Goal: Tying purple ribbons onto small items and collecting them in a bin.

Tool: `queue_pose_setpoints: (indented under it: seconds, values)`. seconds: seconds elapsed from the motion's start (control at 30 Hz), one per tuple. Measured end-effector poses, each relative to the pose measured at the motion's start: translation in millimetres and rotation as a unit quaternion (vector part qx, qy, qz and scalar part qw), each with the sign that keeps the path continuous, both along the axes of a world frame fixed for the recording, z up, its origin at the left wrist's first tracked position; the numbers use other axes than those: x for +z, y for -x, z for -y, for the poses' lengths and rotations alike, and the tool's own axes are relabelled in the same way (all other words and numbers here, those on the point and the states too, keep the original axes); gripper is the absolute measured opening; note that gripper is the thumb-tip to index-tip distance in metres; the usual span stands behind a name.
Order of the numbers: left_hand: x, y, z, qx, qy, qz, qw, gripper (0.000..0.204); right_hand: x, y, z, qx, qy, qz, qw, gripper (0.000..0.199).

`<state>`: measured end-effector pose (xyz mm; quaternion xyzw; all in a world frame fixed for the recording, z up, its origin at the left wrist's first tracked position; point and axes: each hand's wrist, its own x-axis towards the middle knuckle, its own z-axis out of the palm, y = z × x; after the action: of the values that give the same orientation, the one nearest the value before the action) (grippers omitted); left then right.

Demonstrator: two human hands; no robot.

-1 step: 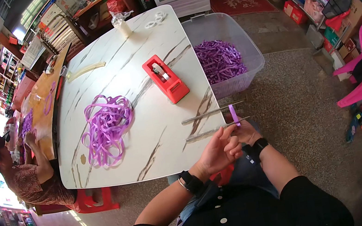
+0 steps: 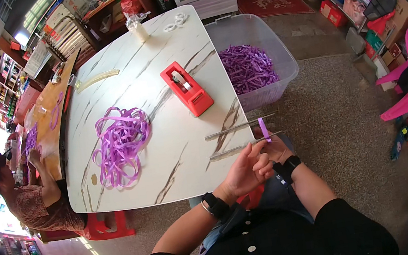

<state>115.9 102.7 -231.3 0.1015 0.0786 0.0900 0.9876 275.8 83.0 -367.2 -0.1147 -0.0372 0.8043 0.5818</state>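
Observation:
Two thin metal rods (image 2: 228, 130) jut over the table's right edge, side by side. A short purple ribbon (image 2: 263, 128) spans them near their right ends. At its lower end my left hand (image 2: 247, 167) is closed, fingers curled in; what they hold, if anything, is hidden. Just beyond, my right hand (image 2: 278, 149) is closed at the ribbon's lower end, its fingers partly covered by the left hand. Left of the hands, a loose heap of purple ribbon (image 2: 123, 134) lies on the white marbled table (image 2: 175, 147). A red tape dispenser (image 2: 197, 99) stands farther back.
A clear plastic bin (image 2: 288, 72) of purple ribbon pieces (image 2: 248, 68) stands against the table's right side. Tape rolls (image 2: 180, 19), a bagged bottle (image 2: 138, 32) and pale strips (image 2: 99, 79) lie farther back. Another person (image 2: 31, 187) sits at a wooden table on the left.

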Motion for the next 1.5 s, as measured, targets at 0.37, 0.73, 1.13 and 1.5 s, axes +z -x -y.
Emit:
queue_pose_setpoints:
  seconds: [0.37,0.73,1.13,1.5]
  values:
    - [0,-1,1,0.002,-0.006,-0.002,1.000,0.042,15,-1,-5,-0.012,-0.037,-0.021,0.999,0.022]
    - [0,0,0,0.003,-0.004,-0.005,1.000,0.046,42,-1,-2,0.029,-0.027,-0.024,0.999,0.015]
    - [0,0,2,0.007,-0.004,-0.009,1.000,0.046,41,-3,1,-0.054,0.019,0.083,0.995,0.016]
    - [0,-2,1,0.002,-0.005,0.010,1.000,0.038,104,-48,6,0.031,0.102,0.339,0.935,0.027]
